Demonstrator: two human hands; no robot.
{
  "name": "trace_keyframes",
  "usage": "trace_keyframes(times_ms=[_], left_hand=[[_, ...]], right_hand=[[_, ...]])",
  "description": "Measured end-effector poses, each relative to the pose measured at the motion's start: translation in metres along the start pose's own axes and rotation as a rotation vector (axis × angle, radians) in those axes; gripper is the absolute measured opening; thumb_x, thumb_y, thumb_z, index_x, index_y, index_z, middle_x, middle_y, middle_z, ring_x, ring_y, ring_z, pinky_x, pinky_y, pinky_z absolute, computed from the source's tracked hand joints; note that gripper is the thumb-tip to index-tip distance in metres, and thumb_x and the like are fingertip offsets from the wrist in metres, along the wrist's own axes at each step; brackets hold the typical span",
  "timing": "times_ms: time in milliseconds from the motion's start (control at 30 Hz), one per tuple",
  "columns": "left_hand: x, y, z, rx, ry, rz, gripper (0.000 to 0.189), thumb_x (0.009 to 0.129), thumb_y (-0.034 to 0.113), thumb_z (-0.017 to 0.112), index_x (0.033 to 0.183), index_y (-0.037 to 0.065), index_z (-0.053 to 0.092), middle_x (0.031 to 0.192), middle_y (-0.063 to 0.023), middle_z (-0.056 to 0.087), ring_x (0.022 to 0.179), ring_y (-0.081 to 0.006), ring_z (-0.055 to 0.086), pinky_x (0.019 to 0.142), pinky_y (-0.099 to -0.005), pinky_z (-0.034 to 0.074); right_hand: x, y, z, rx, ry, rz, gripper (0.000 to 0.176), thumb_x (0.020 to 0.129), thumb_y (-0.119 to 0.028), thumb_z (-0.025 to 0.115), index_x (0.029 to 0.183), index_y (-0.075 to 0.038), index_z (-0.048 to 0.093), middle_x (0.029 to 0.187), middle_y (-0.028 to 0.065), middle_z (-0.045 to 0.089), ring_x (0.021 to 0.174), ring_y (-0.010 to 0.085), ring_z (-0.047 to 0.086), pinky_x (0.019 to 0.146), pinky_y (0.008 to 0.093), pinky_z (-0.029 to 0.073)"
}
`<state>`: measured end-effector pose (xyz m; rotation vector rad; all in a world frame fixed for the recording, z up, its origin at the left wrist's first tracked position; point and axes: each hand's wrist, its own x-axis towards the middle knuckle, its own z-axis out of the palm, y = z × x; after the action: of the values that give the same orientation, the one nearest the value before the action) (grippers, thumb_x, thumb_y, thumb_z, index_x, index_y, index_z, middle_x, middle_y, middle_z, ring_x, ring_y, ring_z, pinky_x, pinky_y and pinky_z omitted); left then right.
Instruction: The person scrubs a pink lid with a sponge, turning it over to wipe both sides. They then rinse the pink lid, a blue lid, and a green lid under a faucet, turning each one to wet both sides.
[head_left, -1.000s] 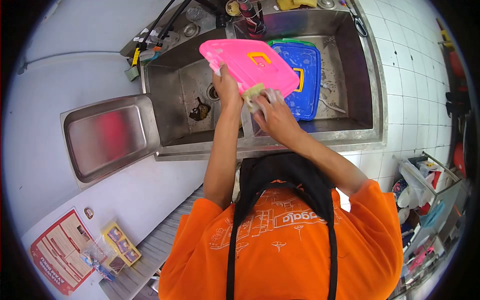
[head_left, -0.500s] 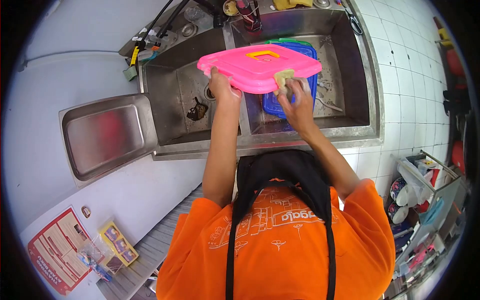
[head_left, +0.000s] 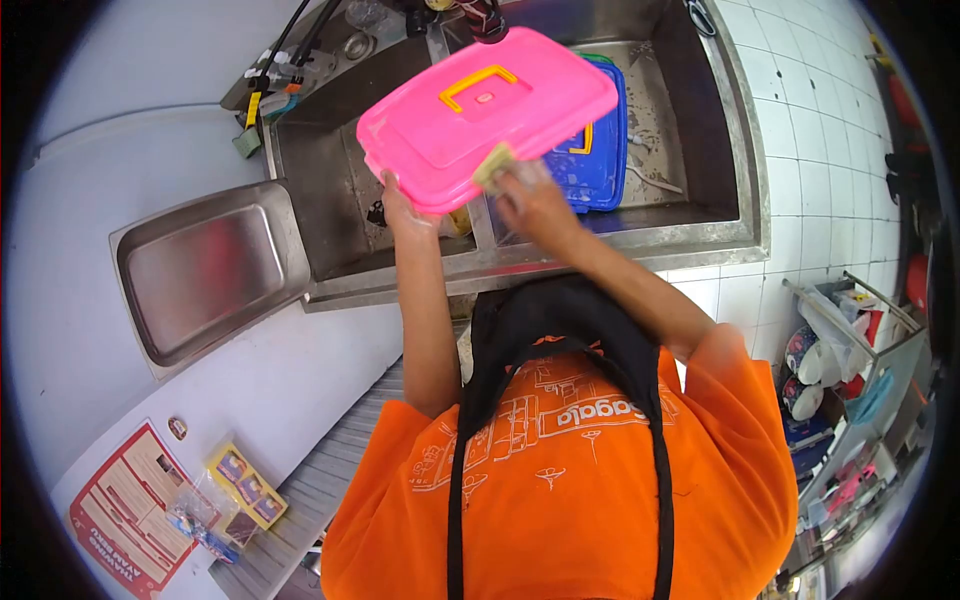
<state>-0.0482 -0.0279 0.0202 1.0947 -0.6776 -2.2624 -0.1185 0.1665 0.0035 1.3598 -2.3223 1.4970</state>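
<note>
A pink plastic lid [head_left: 420, 135] with a yellow handle is held up over the sink, its top face tilted towards me. My left hand [head_left: 408, 210] grips its near left corner, the thumb on the rim. In my right hand [head_left: 538, 205], somewhat blurred, is a yellowish sponge [head_left: 493, 165] pressed to the lid's near edge. White suds show on my hands. Below and to the right, a blue lid [head_left: 603, 165] with a yellow handle lies in the right basin, partly covered by the pink one. A green edge [head_left: 598, 59] peeks out behind it.
The steel double sink [head_left: 690, 245] has a dark scrap in its left basin and a pale utensil [head_left: 655, 181] in the right. A steel tray [head_left: 130, 270] stands at left. Scissors [head_left: 702, 18] lie by the back right rim. Dishes [head_left: 803, 355] sit on a rack at right.
The pink lid has shifted left and tipped so more of its top shows. My right hand has slid the sponge leftward along the near edge, while my left hand keeps its hold.
</note>
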Motion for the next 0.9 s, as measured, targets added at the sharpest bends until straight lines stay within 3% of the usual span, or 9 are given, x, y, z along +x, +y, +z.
trace_keyframes(times_ms=[167, 300, 400, 467, 567, 600, 733, 800, 900], left_hand=[[-0.016, 0.013, -0.046, 0.043, 0.039, 0.034, 0.049, 0.103, 0.032, 0.032, 0.145, 0.008, 0.034, 0.144, -0.0143, 0.044, 0.130, -0.0353, 0.047, 0.106, -0.0585, 0.040], [-0.001, -0.020, -0.084, 0.032, -0.036, 0.133, 0.049, 0.103, 0.033, 0.033, 0.145, 0.009, 0.036, 0.143, -0.0137, 0.046, 0.128, -0.0351, 0.049, 0.103, -0.0567, 0.043], [0.013, -0.060, -0.098, 0.005, 0.187, 0.214, 0.052, 0.102, 0.036, 0.037, 0.139, 0.000, 0.042, 0.138, -0.0151, 0.050, 0.123, -0.0339, 0.053, 0.098, -0.0508, 0.050], [0.017, -0.079, -0.107, 0.140, 0.641, 0.185, 0.054, 0.102, 0.039, 0.034, 0.131, -0.005, 0.048, 0.131, -0.0176, 0.055, 0.113, -0.0325, 0.059, 0.091, -0.0463, 0.054], [0.033, -0.104, -0.141, 0.137, 0.316, 0.350, 0.059, 0.103, 0.043, 0.031, 0.122, -0.008, 0.052, 0.121, -0.0211, 0.059, 0.103, -0.0330, 0.063, 0.085, -0.0456, 0.055], [0.052, -0.120, -0.171, 0.668, 0.400, 0.424, 0.062, 0.103, 0.045, 0.029, 0.115, -0.010, 0.054, 0.113, -0.0225, 0.062, 0.095, -0.0338, 0.065, 0.077, -0.0450, 0.056], [0.044, -0.107, -0.125, 0.274, 0.711, 0.288, 0.068, 0.100, 0.052, 0.031, 0.123, -0.008, 0.053, 0.115, -0.0245, 0.062, 0.096, -0.0385, 0.064, 0.082, -0.0439, 0.054], [0.046, -0.102, -0.126, 0.814, 0.936, 0.110, 0.078, 0.096, 0.060, 0.035, 0.119, -0.012, 0.052, 0.112, -0.0292, 0.061, 0.100, -0.0424, 0.062, 0.086, -0.0465, 0.051], [0.027, -0.094, -0.099, 0.856, 0.999, 0.189, 0.087, 0.089, 0.070, 0.040, 0.119, -0.011, 0.049, 0.112, -0.0360, 0.058, 0.106, -0.0497, 0.057, 0.092, -0.0545, 0.044]], right_hand=[[0.011, 0.071, -0.003, -0.086, 0.033, 0.206, 0.022, 0.079, -0.007, 0.065, 0.100, -0.001, 0.063, 0.108, 0.0183, 0.060, 0.098, 0.0384, 0.055, 0.084, 0.0460, 0.048], [0.008, 0.047, 0.024, -0.055, 0.040, 0.175, 0.026, 0.078, -0.005, 0.067, 0.103, -0.001, 0.062, 0.102, 0.0199, 0.060, 0.095, 0.0393, 0.055, 0.082, 0.0457, 0.047], [-0.005, 0.016, 0.045, 0.047, -0.225, 0.063, 0.028, 0.077, -0.006, 0.067, 0.104, -0.003, 0.061, 0.104, 0.0184, 0.059, 0.096, 0.0390, 0.056, 0.083, 0.0454, 0.048], [-0.013, 0.006, 0.067, 0.043, -0.254, -0.061, 0.028, 0.077, -0.005, 0.065, 0.105, -0.004, 0.061, 0.107, 0.0165, 0.059, 0.097, 0.0372, 0.056, 0.086, 0.0451, 0.048], [-0.018, 0.004, 0.104, 0.029, -0.433, -0.178, 0.029, 0.077, -0.006, 0.062, 0.106, -0.004, 0.061, 0.109, 0.0154, 0.059, 0.099, 0.0349, 0.057, 0.087, 0.0455, 0.048], [-0.029, 0.011, 0.114, 0.026, -0.441, -0.181, 0.029, 0.077, -0.006, 0.062, 0.106, -0.004, 0.061, 0.109, 0.0154, 0.059, 0.099, 0.0349, 0.057, 0.087, 0.0455, 0.048], [-0.033, 0.029, 0.119, -0.101, -0.481, -0.330, 0.019, 0.079, -0.012, 0.059, 0.096, -0.003, 0.062, 0.103, 0.0142, 0.060, 0.099, 0.0301, 0.059, 0.085, 0.0431, 0.048], [-0.031, 0.041, 0.110, -0.216, -0.480, -0.386, 0.016, 0.079, -0.016, 0.058, 0.088, -0.004, 0.064, 0.096, 0.0133, 0.062, 0.093, 0.0287, 0.061, 0.084, 0.0426, 0.048], [0.008, 0.081, 0.079, -0.373, -0.473, -0.222, 0.013, 0.078, -0.017, 0.062, 0.084, -0.005, 0.064, 0.090, 0.0127, 0.063, 0.090, 0.0283, 0.062, 0.083, 0.0430, 0.048]])
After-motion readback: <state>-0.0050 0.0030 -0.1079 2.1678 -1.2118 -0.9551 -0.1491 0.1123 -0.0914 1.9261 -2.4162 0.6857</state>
